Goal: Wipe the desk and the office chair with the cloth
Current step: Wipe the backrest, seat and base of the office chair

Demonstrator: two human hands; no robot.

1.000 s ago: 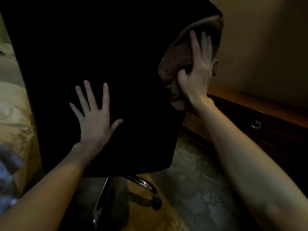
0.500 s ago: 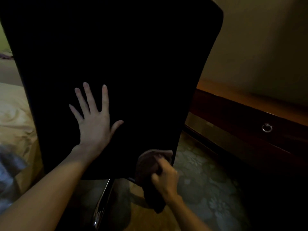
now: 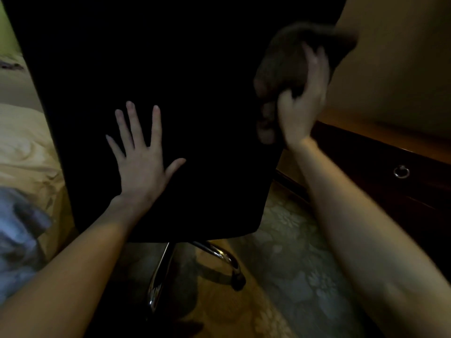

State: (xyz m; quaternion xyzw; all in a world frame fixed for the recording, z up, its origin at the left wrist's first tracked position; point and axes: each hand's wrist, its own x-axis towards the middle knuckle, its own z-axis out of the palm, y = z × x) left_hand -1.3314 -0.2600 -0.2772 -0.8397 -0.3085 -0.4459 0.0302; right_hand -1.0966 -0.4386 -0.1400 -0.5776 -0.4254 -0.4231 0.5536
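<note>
While the office chair (image 3: 170,93) stood with its dark back toward the person, the desk (image 3: 380,152) ran along the wall just beside its right edge. Left hand (image 3: 144,164) lay flat, fingers spread wide, bracing the lower back panel, holding nothing. Right hand (image 3: 302,98) pressed the brown cloth (image 3: 288,59) against the upper right edge. Half a second earlier that cloth was at the bottom right corner; judged an upward return stroke, chair-back edge nearly covered.
</note>
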